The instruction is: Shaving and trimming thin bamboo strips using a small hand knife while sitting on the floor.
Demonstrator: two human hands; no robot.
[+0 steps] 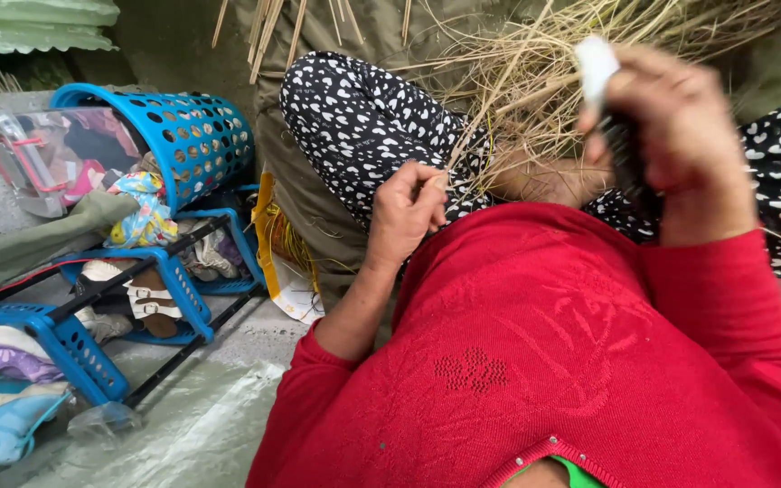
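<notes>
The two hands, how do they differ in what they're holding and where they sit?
The left hand sits low by the knee, pinching a thin straw stalk; the right hand is raised higher, gripping a dark-handled tool with a white end. The left hand looks sharp, the right hand blurred. Both are bare and come out of red sleeves.

plastic sheet on floor bears blue rack.

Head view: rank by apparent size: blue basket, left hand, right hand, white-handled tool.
1. blue basket, largest.
2. right hand and left hand: right looks bigger, but it is nearer the camera and blurred, so unranked.
3. white-handled tool, smallest, partly hidden in the right hand.
</notes>
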